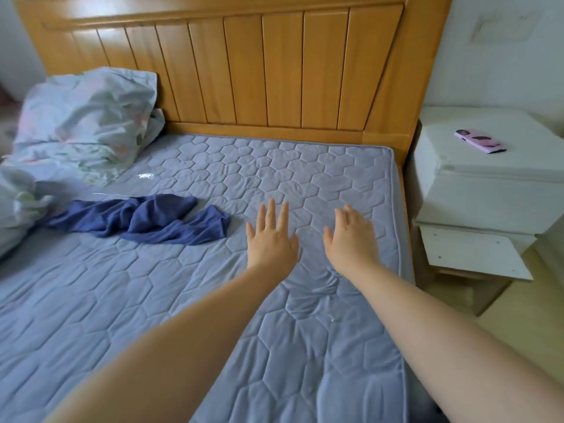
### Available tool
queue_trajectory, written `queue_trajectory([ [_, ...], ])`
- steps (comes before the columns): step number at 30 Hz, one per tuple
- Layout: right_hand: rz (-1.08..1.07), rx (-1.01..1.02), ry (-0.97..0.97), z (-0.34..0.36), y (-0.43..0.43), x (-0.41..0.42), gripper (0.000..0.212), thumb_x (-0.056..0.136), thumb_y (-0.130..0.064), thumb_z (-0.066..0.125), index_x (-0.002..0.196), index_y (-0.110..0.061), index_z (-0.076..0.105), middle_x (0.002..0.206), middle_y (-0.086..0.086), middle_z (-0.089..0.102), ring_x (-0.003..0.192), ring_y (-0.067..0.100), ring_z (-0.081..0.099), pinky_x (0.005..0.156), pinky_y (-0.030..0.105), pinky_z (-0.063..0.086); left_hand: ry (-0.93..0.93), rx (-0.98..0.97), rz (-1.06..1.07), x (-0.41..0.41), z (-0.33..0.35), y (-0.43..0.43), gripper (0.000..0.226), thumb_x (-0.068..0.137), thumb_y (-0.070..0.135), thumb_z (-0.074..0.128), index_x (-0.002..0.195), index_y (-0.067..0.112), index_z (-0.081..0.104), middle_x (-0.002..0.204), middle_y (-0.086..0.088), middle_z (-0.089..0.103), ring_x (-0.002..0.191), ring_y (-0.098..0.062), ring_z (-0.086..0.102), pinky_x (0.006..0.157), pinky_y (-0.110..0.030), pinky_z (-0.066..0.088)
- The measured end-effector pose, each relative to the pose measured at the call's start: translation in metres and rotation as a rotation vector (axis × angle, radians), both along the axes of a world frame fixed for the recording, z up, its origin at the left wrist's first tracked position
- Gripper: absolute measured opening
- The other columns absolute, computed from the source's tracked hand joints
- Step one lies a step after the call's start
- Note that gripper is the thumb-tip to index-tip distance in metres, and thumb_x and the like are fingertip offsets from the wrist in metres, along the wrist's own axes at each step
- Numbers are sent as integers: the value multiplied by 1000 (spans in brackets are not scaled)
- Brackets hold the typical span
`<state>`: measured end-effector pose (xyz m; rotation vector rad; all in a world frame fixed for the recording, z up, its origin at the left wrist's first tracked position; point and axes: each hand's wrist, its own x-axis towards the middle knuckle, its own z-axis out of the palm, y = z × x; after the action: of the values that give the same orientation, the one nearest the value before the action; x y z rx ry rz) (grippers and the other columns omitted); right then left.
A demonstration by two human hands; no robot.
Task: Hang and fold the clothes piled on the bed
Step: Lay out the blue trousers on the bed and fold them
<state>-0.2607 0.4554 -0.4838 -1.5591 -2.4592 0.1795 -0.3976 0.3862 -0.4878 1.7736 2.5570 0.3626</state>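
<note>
A crumpled dark blue garment [146,219] lies on the grey-blue quilted bed [122,300], left of centre. My left hand [271,239] stretches out over the mattress just right of the garment, fingers straight and spread, holding nothing. My right hand [351,239] reaches out beside it, nearer the bed's right edge, fingers straight and empty too. Neither hand touches the garment.
A pale floral pillow [88,117] leans against the wooden headboard [259,71] at the back left, with more bunched pale bedding [18,203] at the left edge. A white nightstand [488,184] stands to the right of the bed with a pink phone [479,141] on top.
</note>
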Motion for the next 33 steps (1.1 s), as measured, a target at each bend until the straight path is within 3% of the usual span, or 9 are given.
queue_trajectory([
  [10, 119, -164, -47, -91, -34, -79, 52, 99, -31, 38, 143, -3, 31, 154, 20, 23, 141, 30, 25, 113, 44, 23, -110, -170, 280, -128, -103, -63, 64, 100, 36, 32, 153, 25, -4, 160, -4, -13, 147, -25, -10, 117, -51, 3],
  [16, 254, -241, -46, -124, -45, -133, 54, 99, -29, 42, 143, -3, 29, 155, 19, 19, 142, 30, 20, 115, 43, 19, -155, -304, 504, -196, -183, -113, 64, 97, 49, 25, 153, 29, 1, 161, -3, -5, 147, -24, -8, 117, -54, 2],
  [21, 318, -308, -35, -150, -40, -193, 60, 98, -33, 44, 147, -7, 21, 159, 15, 6, 145, 27, 12, 115, 42, 18, -67, -229, 480, -202, -210, -101, 65, 94, 44, 28, 153, 25, 9, 160, -9, 3, 147, -26, -2, 115, -55, 3],
  [28, 418, -96, -54, -161, -14, -284, 81, 88, -30, 61, 151, -13, 13, 159, 14, -4, 146, 29, 5, 116, 51, 11, -95, -78, 483, -212, -220, -101, 74, 81, 49, 19, 150, 26, 24, 159, -9, 16, 147, -25, 7, 115, -52, 5],
  [31, 435, -60, -13, -164, 4, -317, 72, 87, -18, 58, 150, -17, 22, 160, 13, 0, 146, 32, 6, 115, 50, 15, -104, -47, 483, -213, -222, -100, 71, 82, 47, 22, 149, 26, 28, 158, -9, 20, 147, -25, 10, 115, -52, 5],
  [33, 455, -51, -56, -170, 14, -334, 49, 89, -15, 54, 137, -17, 44, 160, 8, 3, 146, 31, 5, 115, 51, 13, -104, -38, 487, -213, -223, -101, 70, 82, 47, 23, 149, 26, 29, 158, -9, 21, 147, -25, 10, 115, -51, 4],
])
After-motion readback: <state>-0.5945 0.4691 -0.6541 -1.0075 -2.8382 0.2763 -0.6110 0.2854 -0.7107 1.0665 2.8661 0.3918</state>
